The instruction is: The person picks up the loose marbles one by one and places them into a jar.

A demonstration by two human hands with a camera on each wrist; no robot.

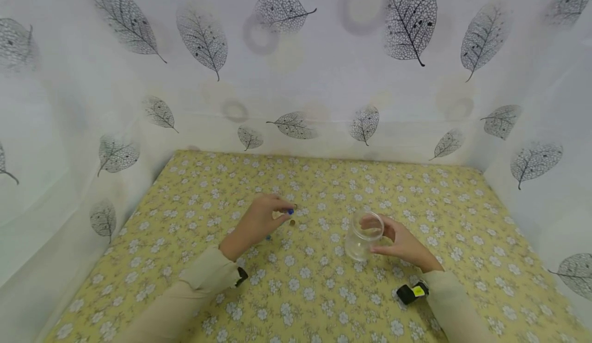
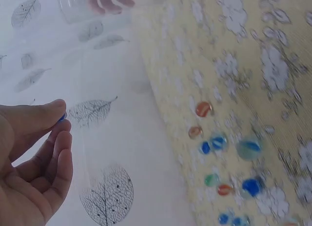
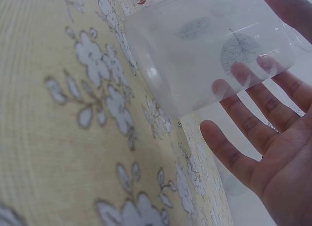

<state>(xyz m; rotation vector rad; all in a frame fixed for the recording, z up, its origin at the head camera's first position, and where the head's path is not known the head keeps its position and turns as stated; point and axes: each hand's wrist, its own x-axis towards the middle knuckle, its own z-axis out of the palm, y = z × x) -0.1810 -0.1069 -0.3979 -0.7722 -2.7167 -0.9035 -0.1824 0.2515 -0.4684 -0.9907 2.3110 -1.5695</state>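
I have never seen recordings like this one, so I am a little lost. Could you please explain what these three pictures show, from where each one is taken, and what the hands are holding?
No machine here: a person works with two bare hands and wears three cameras. The wide picture comes from a camera on the head, looking down at a table with a yellow flowered cloth, walled in by white leaf-printed fabric. The other two come from cameras on each wrist, very close and tilted.

The left hand pinches a small blue marble between thumb and fingertips. The left wrist view shows more loose marbles, blue, orange and green, lying on the cloth.

The right hand steadies a clear plastic jar, fingers spread against its side. It looks empty in the right wrist view. The dark items at the sleeves are the wrist cameras.
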